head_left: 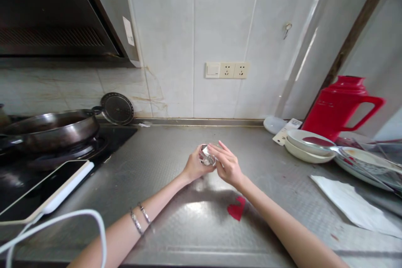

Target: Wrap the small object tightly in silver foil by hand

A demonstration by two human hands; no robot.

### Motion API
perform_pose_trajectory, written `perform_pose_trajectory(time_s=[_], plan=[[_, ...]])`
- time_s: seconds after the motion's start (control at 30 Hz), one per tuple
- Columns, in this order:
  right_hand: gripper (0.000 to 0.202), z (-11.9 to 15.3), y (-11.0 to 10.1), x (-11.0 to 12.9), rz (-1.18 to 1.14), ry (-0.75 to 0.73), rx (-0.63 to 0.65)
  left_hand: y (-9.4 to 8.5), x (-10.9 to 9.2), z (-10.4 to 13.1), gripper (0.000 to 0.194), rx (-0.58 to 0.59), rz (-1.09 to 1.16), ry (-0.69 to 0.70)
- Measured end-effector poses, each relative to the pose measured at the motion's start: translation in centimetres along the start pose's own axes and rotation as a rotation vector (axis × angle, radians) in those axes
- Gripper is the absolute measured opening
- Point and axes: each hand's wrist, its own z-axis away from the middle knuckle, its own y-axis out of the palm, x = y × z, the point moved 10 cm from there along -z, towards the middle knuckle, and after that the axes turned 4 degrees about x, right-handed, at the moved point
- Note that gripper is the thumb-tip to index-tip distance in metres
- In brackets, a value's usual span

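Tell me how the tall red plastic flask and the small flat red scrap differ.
The tall red plastic flask is bulky, with a side handle; the small flat red scrap has none. The flask stands at the back right; the scrap lies nearer the front. Both are red.

The single head view looks out from the person's own head, facing forward over the metal table [163, 142] to the tiled wall [222, 16] behind it and tilted down enough to take in both forearms, which enter from the bottom edge. It sits close above the near side of the table, wide enough to reach the range hood [56, 21] at upper left and the red flask [336, 106] at right, and shares its scene with no second view.
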Motion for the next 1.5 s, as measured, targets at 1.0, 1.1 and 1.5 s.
perform_pose_trajectory(time_s=[1.0, 1.1, 1.5], plan=[[0.043, 0.0, -1.2, -2.7, -0.208, 0.255, -0.141, 0.6, 0.9, 0.0, 0.056, 0.04, 0.142, -0.117], [0.045, -0.3, -0.8, -0.8, -0.18, 0.123, -0.064, 0.5, 1.4, -0.1, 0.048, 0.032, 0.139, -0.178], [0.04, 0.5, -0.8, -2.7, -0.234, 0.274, -0.159, 0.3, 1.2, -0.3, 0.052, 0.047, 0.172, -0.127]])
